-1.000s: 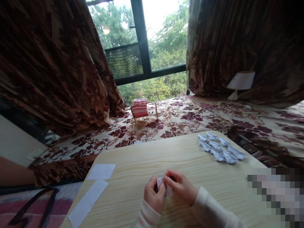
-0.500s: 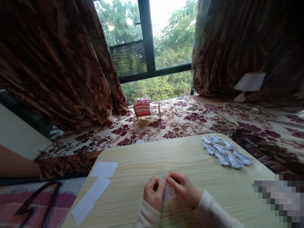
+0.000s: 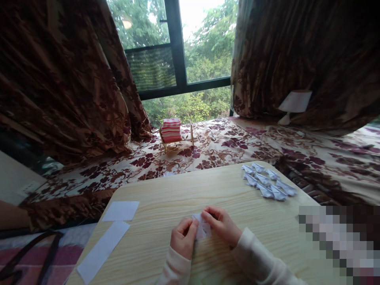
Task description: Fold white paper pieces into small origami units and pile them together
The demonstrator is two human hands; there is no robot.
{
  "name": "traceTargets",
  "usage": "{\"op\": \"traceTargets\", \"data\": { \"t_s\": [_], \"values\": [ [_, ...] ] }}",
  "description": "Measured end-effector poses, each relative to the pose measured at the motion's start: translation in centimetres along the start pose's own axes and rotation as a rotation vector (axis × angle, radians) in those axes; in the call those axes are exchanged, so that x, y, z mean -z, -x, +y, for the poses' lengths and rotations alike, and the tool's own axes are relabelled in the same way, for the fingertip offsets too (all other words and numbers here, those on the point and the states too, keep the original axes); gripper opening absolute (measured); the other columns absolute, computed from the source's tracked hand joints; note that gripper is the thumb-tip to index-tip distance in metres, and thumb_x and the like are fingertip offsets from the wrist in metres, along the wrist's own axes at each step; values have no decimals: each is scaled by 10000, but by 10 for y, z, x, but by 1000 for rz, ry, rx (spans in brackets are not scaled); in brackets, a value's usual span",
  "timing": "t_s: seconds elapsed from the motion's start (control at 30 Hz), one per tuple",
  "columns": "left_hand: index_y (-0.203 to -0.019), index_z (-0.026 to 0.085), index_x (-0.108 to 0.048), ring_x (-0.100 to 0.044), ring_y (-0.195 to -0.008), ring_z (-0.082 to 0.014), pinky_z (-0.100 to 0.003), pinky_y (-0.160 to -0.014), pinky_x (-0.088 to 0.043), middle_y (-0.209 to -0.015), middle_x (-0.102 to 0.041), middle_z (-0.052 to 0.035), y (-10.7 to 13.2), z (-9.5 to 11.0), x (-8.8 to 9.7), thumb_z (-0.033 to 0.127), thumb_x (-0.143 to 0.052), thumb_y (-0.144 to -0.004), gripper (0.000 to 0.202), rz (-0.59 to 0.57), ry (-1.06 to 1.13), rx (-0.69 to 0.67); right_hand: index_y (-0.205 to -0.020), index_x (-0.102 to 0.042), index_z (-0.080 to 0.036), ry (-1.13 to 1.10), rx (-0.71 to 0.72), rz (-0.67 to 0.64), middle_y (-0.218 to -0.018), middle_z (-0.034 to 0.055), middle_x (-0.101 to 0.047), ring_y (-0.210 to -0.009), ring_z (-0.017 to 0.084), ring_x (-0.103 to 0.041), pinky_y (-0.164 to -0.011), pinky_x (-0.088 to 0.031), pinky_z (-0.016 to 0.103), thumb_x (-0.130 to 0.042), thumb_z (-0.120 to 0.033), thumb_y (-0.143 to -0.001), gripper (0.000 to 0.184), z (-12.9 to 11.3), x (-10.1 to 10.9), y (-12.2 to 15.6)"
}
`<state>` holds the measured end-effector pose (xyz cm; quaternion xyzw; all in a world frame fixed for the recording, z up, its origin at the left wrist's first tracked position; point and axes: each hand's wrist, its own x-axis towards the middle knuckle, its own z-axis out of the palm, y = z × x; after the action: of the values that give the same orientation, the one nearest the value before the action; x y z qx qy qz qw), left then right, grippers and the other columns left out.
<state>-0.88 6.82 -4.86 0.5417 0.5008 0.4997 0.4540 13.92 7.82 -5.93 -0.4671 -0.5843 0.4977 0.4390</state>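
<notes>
Folded paper (image 3: 202,229): small, white, part-folded; lies near the middle of the bench's near edge, low over the surface, between both hands.

Left hand (image 3: 182,239): fingers curled, thumb and fingertips pinched on the paper's left side. Pale sleeve at the wrist.

Right hand (image 3: 222,226): fingertips pinched on the paper's upper right side, just beside the left hand's fingers. Pale sleeve at the wrist.

Bench (image 3: 178,192): light wood grain, rounded far corners.

Folded pieces (image 3: 267,183): a cluster of white folded shapes, touching one another, at the far right corner of the bench, well apart from the hands.

Paper sheet (image 3: 121,210): flat, white, near the far left corner.

Paper strip (image 3: 103,251): long, flat, white, along the left edge, just beside the sheet and nearer the person.

Bed (image 3: 231,144): beyond the bench's far edge, under a dark red floral cover.

Rack (image 3: 175,139): small, wooden, on the bed, carrying a red-and-white striped stack.

Lamp (image 3: 293,103): white, at the bed's far right, against the curtain (image 3: 311,55).

Window (image 3: 178,51): between the curtains, green trees outside.
</notes>
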Motion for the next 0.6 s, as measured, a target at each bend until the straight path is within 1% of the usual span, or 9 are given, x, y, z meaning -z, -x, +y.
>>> {"op": "traceTargets", "data": {
  "t_s": [0.07, 0.17, 0.33, 0.43, 0.5, 0.6],
  "values": [
    [-481, 171, -528, -415, -564, -130, -226, -521, -350, -548, -437, 17, 1, 0, 0, 454, -625, -707, 375, 3, -2, -23, -1103, -571, -143, 0, -14, -3, -1070, 52, -610, -881, 193, -622, -741, -529, 368, -541, -319, -906, 266, 1, -1, 0],
    [-476, 176, -529, -430, -559, -130, -223, -524, -361, -546, -449, 17, 2, 0, -2, 408, -619, -713, 344, 8, -8, -42, -1127, -563, -148, 1, -33, -4, -1111, 58, -598, -922, 208, -614, -769, -523, 388, -544, -315, -904, 279, 0, -2, -1],
    [-542, 172, -613, -512, -596, -152, -235, -585, -415, -592, -565, -3, 4, 0, -9, 354, -651, -673, 227, 21, -48, -52, -1131, -563, -149, 5, -42, -16, -1121, 58, -594, -934, 214, -611, -778, -520, 394, -546, -315, -903, 282, -3, -2, -2],
    [-557, 169, -635, -537, -598, -155, -231, -579, -425, -603, -606, -7, 5, 0, -9, 346, -652, -682, 217, 59, -63, -32, -1125, -566, -148, 6, -36, -31, -1111, 56, -598, -925, 212, -614, -772, -523, 389, -544, -318, -904, 279, -5, -1, -1],
    [-626, 166, -677, -558, -608, -161, -231, -580, -434, -616, -637, -5, 4, 1, -7, 341, -658, -688, 187, 94, -57, -5, -1116, -569, -145, 11, -27, -47, -1095, 53, -604, -908, 206, -618, -759, -526, 381, -541, -320, -905, 275, -6, 0, 0],
    [-749, 159, -718, -600, -647, -183, -244, -610, -464, -653, -684, -11, 3, 4, -4, 341, -665, -693, 197, 130, -29, 30, -1076, -581, -138, 28, 1, -65, -1036, 44, -620, -851, 184, -627, -724, -531, 356, -541, -320, -906, 252, -8, 0, 2]
  ]
}}
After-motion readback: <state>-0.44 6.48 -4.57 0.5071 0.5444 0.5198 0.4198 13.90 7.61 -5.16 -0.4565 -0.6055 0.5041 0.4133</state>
